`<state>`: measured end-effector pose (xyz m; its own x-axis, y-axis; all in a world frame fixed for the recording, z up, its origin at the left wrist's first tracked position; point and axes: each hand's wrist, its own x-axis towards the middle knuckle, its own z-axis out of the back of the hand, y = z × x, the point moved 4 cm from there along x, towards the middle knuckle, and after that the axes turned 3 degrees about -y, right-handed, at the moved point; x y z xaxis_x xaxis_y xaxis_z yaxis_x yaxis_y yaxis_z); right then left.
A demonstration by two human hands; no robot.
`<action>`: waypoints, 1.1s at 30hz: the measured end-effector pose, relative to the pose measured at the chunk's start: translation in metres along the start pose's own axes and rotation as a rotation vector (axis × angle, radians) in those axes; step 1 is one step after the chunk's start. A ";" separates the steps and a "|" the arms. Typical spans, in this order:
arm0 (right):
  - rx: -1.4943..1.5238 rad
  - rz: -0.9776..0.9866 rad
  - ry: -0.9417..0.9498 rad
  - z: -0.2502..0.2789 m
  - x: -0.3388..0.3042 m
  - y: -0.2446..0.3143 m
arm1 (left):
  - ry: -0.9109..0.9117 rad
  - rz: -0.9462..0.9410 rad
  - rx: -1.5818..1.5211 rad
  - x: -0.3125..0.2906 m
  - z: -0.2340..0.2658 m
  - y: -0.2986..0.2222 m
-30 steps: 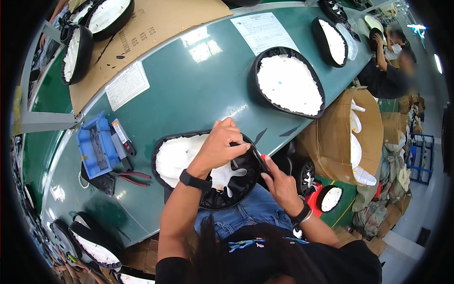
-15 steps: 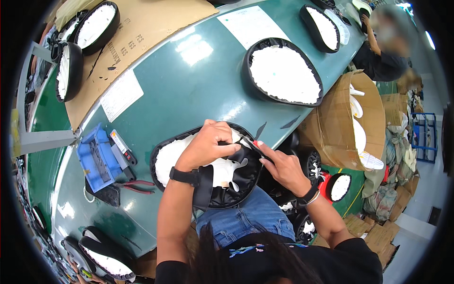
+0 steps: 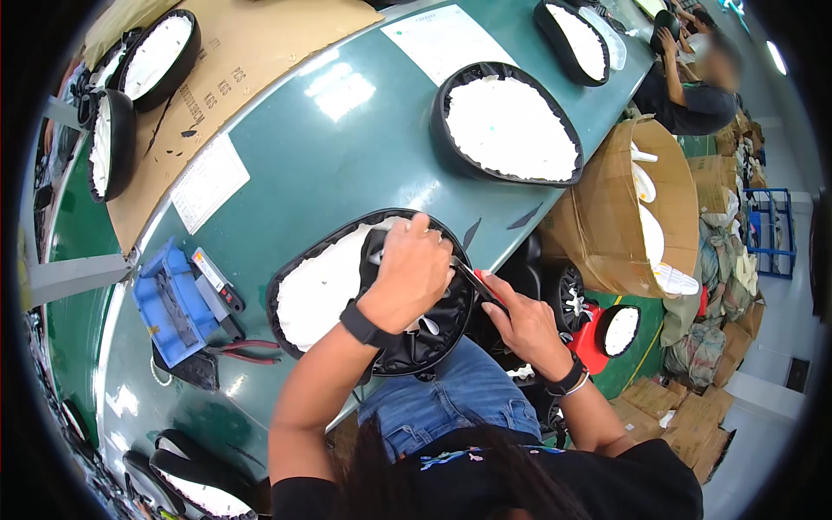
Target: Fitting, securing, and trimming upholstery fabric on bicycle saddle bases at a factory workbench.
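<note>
A rounded black-covered pad with a white underside [image 3: 316, 299] lies at the table's near edge, against my lap. Loose black cover material [image 3: 439, 321] is bunched over its right half, with small white patches showing through. My left hand [image 3: 412, 273] is closed on this black cover near the pad's far right rim, its fingertips partly hidden. In my right hand [image 3: 530, 328] is a slim metal tool with a red part [image 3: 472, 277]; its tip meets the cover at the rim beside my left fingers. The tool's exact kind is hard to make out.
A blue bin [image 3: 169, 299], a utility knife [image 3: 217, 279] and red-handled pliers [image 3: 247, 349] lie left. Another black-rimmed pad [image 3: 511, 130] sits beyond. To the right stands a cardboard box [image 3: 607, 217] of white parts; a co-worker [image 3: 689, 95] works farther off.
My left hand has shifted right, and the black cover now bunches upward over the pad's middle. The tool's tip has moved in close to my left fingers. The whole view has shifted slightly.
</note>
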<state>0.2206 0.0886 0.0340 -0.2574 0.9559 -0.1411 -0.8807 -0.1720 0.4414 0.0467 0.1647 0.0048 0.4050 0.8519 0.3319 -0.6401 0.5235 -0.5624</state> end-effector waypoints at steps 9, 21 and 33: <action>-0.003 -0.244 0.097 -0.017 -0.060 0.030 | -0.205 0.188 -0.704 0.014 0.033 0.047; -0.203 0.510 0.394 0.022 0.102 0.004 | -0.201 0.705 -0.819 -0.077 0.100 0.025; -0.250 0.262 0.322 0.010 0.037 0.011 | 0.036 0.843 -0.843 -0.038 0.067 0.073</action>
<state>0.2053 0.1243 0.0427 -0.5583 0.7575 -0.3383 -0.8284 -0.4865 0.2776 -0.0590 0.1720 0.0014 0.0897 0.9145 -0.3945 -0.0882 -0.3872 -0.9178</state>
